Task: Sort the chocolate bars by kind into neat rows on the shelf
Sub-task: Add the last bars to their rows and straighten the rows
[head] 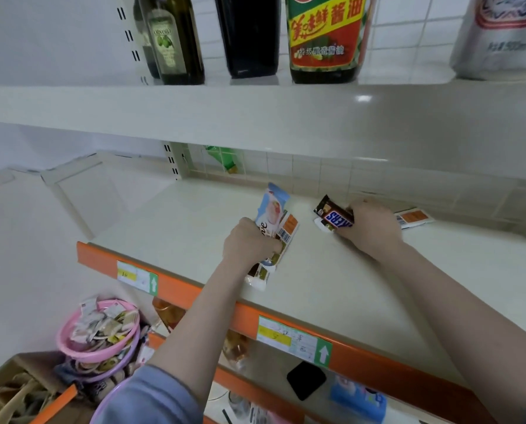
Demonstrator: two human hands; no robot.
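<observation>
Chocolate bars (275, 231) | light, slick wrappers, hold mid-length | left hand (249, 243) grips several | right hand (375, 228) grips Snickers bar (335, 217), shelf (194, 209) rear

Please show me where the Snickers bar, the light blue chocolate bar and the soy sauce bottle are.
Snickers bar (336, 220): head view, on the blue lettering of the wrapper.
Light blue chocolate bar (272, 209): head view, on the wrapper's upper half.
Soy sauce bottle (324, 41): head view, on its red and yellow label.

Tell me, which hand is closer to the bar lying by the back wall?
Right. The right hand, gripping a Snickers bar, sits just left of that loose bar; the left hand is farther left.
</observation>
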